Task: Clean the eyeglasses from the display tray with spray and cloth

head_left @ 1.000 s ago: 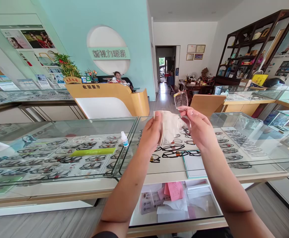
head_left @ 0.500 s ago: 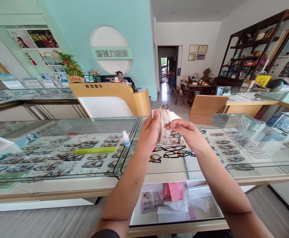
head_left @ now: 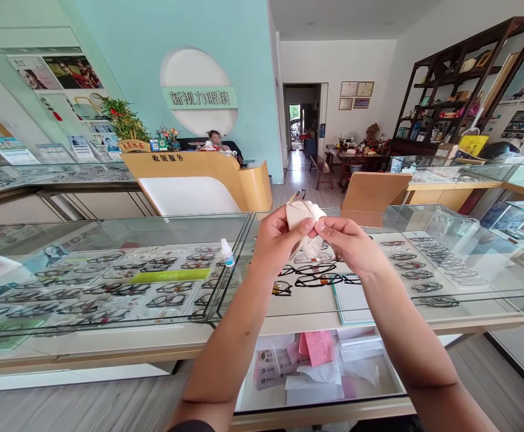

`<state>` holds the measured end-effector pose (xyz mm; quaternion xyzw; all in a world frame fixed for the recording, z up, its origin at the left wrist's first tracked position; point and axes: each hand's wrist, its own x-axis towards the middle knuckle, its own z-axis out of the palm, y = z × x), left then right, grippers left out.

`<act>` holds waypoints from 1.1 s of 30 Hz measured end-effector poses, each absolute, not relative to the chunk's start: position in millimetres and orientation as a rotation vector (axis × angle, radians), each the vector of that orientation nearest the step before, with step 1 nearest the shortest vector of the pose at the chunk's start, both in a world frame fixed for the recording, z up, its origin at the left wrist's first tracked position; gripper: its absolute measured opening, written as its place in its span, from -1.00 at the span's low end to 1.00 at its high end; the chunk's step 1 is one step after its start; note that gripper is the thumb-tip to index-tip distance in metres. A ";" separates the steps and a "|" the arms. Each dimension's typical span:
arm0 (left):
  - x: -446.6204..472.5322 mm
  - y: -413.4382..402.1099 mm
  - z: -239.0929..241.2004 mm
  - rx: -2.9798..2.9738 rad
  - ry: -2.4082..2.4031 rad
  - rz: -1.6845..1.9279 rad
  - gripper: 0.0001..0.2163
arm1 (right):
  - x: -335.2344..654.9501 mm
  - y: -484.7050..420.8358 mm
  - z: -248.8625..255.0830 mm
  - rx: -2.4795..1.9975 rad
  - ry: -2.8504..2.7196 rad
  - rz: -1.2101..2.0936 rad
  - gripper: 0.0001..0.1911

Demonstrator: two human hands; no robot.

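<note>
My left hand (head_left: 276,241) pinches a cream cleaning cloth (head_left: 301,215) folded around a pair of clear-framed glasses (head_left: 309,247). Facing it, my right hand (head_left: 351,243) grips the same glasses from the right, fingers closed. Thumbs and fingertips of both hands meet at the cloth. Most of the glasses is hidden inside the cloth; only a temple tip shows above and part of a lens below. Both hands hover above a glass display case (head_left: 428,210) filled with rows of spectacle frames.
A small white dropper bottle with a blue cap (head_left: 227,252) stands on the glass counter to the left. A lower shelf holds papers and a pink slip (head_left: 318,346). A person sits behind the orange reception desk (head_left: 226,174). More display cases stand left and right.
The right hand brought the glasses down from raised height into the cloth. The left hand then closed the cloth around them, and both hands now pinch together.
</note>
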<state>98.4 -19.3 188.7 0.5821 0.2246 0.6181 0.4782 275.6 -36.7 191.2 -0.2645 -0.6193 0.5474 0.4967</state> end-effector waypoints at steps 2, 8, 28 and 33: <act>105.1 -16.7 183.1 1.394 0.587 1.623 -0.56 | 273.6 -36.4 189.4 -0.634 -1.533 1.351 -0.54; 105.0 -7.5 171.3 1.359 0.752 1.822 -0.46 | 266.5 -32.4 183.5 -0.657 -1.599 1.326 -0.53; 115.4 -9.0 170.2 1.141 0.734 1.848 -0.44 | 264.4 -39.0 188.4 -0.717 -1.620 1.330 -0.49; 111.9 6.7 172.5 0.986 0.547 1.443 -0.43 | 273.3 -30.9 190.6 -0.772 -1.523 1.167 -0.50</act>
